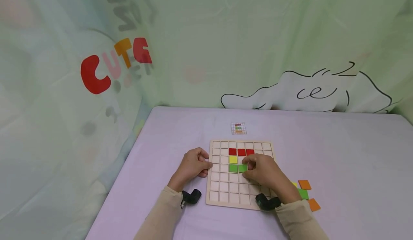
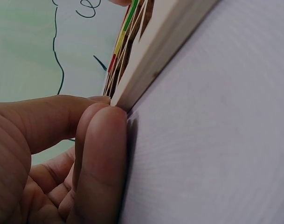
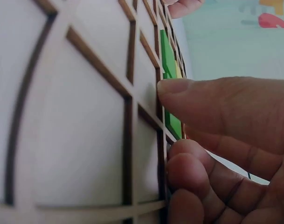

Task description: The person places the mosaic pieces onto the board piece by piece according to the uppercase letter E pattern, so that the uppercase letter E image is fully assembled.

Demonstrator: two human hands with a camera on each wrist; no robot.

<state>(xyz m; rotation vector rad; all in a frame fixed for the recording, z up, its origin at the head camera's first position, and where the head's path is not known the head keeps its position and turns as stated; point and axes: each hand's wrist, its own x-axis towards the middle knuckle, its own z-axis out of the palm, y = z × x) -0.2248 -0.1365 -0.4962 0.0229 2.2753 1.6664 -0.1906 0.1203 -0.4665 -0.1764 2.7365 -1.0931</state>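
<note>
Right hand straddles the right-hand green tile — grip clamped or not, I cannot tell; left hand pinches the board's left edge.

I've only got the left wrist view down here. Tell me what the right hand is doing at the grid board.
Observer: The right hand is over the grid board, and its thumb and fingers appear to pinch a green tile.
Operator: Noted. Now report anything lying out to the right of that.
Observer: Two orange tiles lie on the table to the right of the grid board, apart from it.
</note>
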